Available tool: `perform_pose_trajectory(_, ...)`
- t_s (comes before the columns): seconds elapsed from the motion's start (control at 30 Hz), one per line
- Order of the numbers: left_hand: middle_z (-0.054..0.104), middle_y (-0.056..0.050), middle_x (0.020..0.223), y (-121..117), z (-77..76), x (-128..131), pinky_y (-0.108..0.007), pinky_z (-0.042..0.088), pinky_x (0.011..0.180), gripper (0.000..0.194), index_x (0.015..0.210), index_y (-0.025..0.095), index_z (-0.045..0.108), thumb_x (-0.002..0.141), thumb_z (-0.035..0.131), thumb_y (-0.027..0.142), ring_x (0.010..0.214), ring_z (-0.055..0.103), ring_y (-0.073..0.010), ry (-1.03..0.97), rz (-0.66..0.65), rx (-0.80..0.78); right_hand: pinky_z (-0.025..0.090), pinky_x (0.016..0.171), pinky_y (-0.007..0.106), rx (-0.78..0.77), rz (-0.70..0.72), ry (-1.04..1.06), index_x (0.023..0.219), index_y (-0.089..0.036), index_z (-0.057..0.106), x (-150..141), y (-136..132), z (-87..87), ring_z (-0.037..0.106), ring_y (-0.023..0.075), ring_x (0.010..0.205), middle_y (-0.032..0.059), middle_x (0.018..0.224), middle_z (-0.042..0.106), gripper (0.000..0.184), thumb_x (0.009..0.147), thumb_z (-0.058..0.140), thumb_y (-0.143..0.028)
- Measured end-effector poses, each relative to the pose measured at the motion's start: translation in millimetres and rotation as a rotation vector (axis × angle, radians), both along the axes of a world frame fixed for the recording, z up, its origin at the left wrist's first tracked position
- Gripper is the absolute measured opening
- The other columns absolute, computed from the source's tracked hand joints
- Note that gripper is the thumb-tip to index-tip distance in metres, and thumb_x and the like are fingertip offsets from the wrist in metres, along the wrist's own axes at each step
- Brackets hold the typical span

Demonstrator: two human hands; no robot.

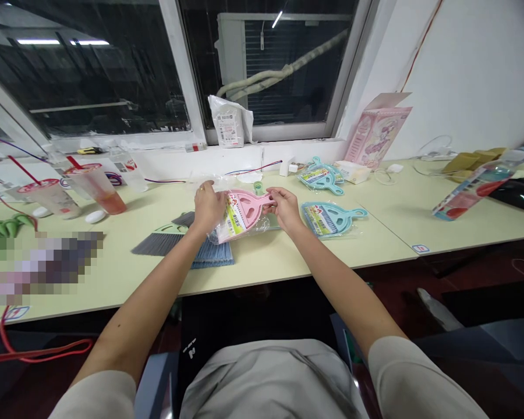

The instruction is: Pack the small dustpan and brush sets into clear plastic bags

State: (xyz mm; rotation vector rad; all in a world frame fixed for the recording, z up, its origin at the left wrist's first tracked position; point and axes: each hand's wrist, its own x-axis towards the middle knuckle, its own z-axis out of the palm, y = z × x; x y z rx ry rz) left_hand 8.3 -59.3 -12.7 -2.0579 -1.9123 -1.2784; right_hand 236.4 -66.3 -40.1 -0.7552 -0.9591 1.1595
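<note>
Between my two hands is a small pink dustpan (250,205) with a printed label and clear wrapping, held above the table. My left hand (209,208) is closed on its wide, labelled end. The fingers of my right hand (283,208) pinch its handle. Below my left hand lie broom heads with grey bristles (153,244) and blue bristles (216,254), partly hidden by that hand and forearm. To the right of my right hand, a packed teal dustpan (332,219) rests on the table, with another teal dustpan set (319,176) behind it.
Drink cups with red straws (96,186) stand at the left. A white packet (230,123) sits on the window ledge. A pink box (375,131) and a tilted bottle (475,186) are at the right. Green objects (4,228) lie far left, near a red cable (39,354).
</note>
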Motion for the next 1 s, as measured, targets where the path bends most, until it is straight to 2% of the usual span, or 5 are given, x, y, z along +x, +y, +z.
perform_pose_trajectory(0.27, 0.047, -0.028, 0.160, -52.2, 6.1, 33.3, -0.055, 0.027, 0.127, 0.057, 0.144, 0.001, 0.057, 0.105, 0.040, 0.040, 0.156, 0.034, -0.0407, 0.259, -0.006, -0.082, 0.064, 0.053, 0.025, 0.032, -0.048, 0.028, 0.095, -0.018, 0.069, -2.8, -1.1, -0.1, 0.064, 0.0094, 0.054, -0.0014, 0.078, 0.063, 0.015, 0.093, 0.070, -0.033)
perform_pose_trajectory(0.43, 0.035, -0.030, 0.167, -92.5, -14.5, 51.5, -0.056, 0.026, 0.128, 0.071, 0.159, -0.003, 0.039, 0.107, 0.035, 0.045, 0.160, 0.027, -0.0406, 0.458, -0.091, -0.199, 0.065, 0.054, 0.026, 0.011, -0.071, 0.039, 0.095, -0.019, 0.067, -1.9, 0.5, -0.9, 0.064, 0.0094, 0.054, -0.0015, 0.079, 0.063, 0.014, 0.092, 0.071, -0.033)
perform_pose_trajectory(0.53, 0.035, -0.032, 0.166, -102.0, -30.9, 49.4, -0.059, 0.027, 0.127, 0.065, 0.160, -0.003, 0.037, 0.104, 0.040, 0.030, 0.160, 0.026, -0.0400, 0.532, -0.156, -0.146, 0.064, 0.053, 0.025, -0.009, -0.074, 0.037, 0.095, -0.019, 0.067, -1.6, 1.0, -1.3, 0.063, 0.0096, 0.054, -0.0014, 0.078, 0.063, 0.011, 0.091, 0.069, -0.030)
perform_pose_trajectory(0.7, 0.042, -0.033, 0.162, -97.6, -42.8, 35.0, -0.060, 0.030, 0.126, 0.071, 0.161, -0.002, 0.036, 0.090, 0.035, -0.001, 0.158, 0.030, -0.0376, 0.543, -0.234, -0.011, 0.064, 0.053, 0.026, -0.041, -0.085, 0.041, 0.094, -0.019, 0.066, -0.6, 1.5, -0.5, 0.064, 0.0098, 0.054, -0.0008, 0.079, 0.062, 0.008, 0.091, 0.068, -0.027)
perform_pose_trajectory(1.0, 0.065, -0.023, 0.143, -116.2, -36.1, 14.6, -0.052, 0.052, 0.110, 0.053, 0.154, 0.014, 0.045, 0.102, 0.039, 0.014, 0.137, 0.061, -0.0323, 0.283, -0.352, -0.011, 0.064, 0.053, 0.027, -0.050, -0.117, 0.059, 0.096, -0.019, 0.067, 7.4, 7.9, -2.7, 0.064, 0.0100, 0.054, -0.0020, 0.078, 0.059, 0.007, 0.090, 0.064, -0.021)
